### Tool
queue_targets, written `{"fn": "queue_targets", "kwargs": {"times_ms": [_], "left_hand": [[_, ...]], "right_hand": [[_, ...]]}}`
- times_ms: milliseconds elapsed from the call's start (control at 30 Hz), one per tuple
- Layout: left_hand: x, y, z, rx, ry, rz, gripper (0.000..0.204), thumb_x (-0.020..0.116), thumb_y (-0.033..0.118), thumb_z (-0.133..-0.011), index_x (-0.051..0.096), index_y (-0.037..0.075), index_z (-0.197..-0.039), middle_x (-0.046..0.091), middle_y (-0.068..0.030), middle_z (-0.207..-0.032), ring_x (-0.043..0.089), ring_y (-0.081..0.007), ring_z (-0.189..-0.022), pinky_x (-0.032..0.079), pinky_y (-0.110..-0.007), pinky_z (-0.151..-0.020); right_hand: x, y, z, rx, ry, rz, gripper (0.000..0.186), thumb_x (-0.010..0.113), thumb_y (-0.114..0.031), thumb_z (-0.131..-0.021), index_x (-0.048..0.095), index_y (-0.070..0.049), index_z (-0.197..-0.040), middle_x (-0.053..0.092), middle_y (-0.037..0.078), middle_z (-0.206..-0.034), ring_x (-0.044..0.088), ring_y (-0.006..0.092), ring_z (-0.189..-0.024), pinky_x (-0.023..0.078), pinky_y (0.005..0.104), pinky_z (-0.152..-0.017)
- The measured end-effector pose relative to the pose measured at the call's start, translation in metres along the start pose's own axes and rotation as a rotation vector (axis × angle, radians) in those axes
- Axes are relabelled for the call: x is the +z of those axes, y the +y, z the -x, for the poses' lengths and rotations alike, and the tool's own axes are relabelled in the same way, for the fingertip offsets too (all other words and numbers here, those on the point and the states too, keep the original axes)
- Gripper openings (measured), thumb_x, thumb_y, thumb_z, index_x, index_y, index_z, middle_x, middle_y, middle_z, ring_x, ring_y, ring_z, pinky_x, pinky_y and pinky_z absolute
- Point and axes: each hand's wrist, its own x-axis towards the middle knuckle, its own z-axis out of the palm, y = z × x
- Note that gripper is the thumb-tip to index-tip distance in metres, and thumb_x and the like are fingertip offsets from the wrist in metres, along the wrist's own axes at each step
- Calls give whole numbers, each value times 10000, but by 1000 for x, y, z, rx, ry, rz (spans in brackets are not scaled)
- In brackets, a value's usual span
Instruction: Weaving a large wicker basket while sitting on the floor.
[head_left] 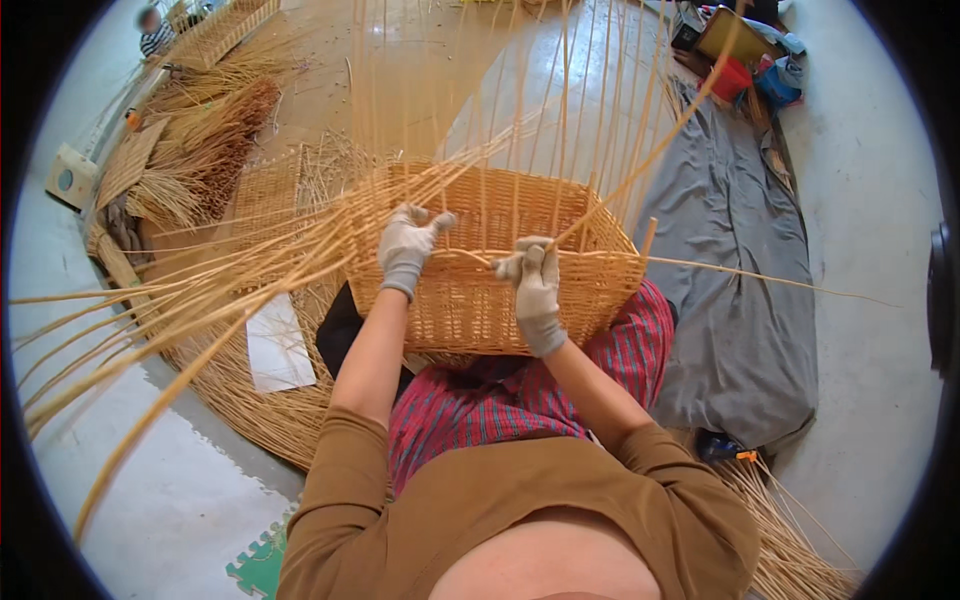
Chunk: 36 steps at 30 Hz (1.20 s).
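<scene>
A wicker basket (470, 310) of tan woven cane rests on my lap, its near wall toward me. Tall upright canes (565, 90) rise from its far and right sides, while a thick bundle of long canes (215, 290) sweeps out to the left. My left hand (408, 240), in a pale glove, is closed on the near rim, its thumb pointing right. Also gloved, my right hand (535, 285) has its fingers closed round a long cane (670, 140) at the rim, which slants up to the right. Its fingertips are partly hidden.
Piles of cane and reddish-brown sticks (225, 140) lie at the left, beside a white sheet (277, 342). A grey cloth (740, 290) spreads along the right. Red and blue containers (732, 80) stand far right. Another person (155, 35) is at the far left.
</scene>
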Motion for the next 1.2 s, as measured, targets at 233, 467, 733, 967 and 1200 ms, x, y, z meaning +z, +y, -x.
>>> {"fn": "queue_targets", "kwargs": {"times_ms": [233,467,733,967,1200], "left_hand": [[21,62,67,-184,-505,-25,372,643,332,-952,576,13,-1132,679,-114,-881,694,-220,-688,573,-339,-582],[61,44,55,-269,-500,184,432,603,432,-956,649,8,-1026,684,-111,-830,680,-206,-541,592,-367,-485],[67,40,43,-105,-321,353,197,637,145,-941,563,62,-1104,662,-89,-804,648,-173,-539,564,-326,-491],[118,95,78,-4,-643,-63,430,533,425,-982,577,65,-1213,699,-140,-962,717,-216,-650,587,-331,-613],[155,100,75,-208,-673,-27,546,539,505,-965,616,-17,-1102,707,-131,-849,719,-215,-634,606,-320,-618]], "right_hand": [[-65,-24,13,87,165,340,241,634,27,-911,477,-107,-1036,674,101,-996,666,165,-833,552,287,-665],[26,-30,-114,-898,-478,1512,711,496,79,-911,229,-102,-1545,628,138,-1182,650,207,-1010,549,326,-861],[-107,-59,-23,89,9,46,211,463,-209,-1046,456,-160,-1252,676,136,-884,705,241,-809,499,237,-441],[-132,-77,-22,-114,201,384,164,537,-33,-983,454,-108,-1103,671,129,-895,689,205,-782,551,290,-574],[-55,-98,-140,-372,-268,1468,654,515,39,-896,297,-119,-1492,680,176,-1064,686,237,-851,562,405,-759]]}}
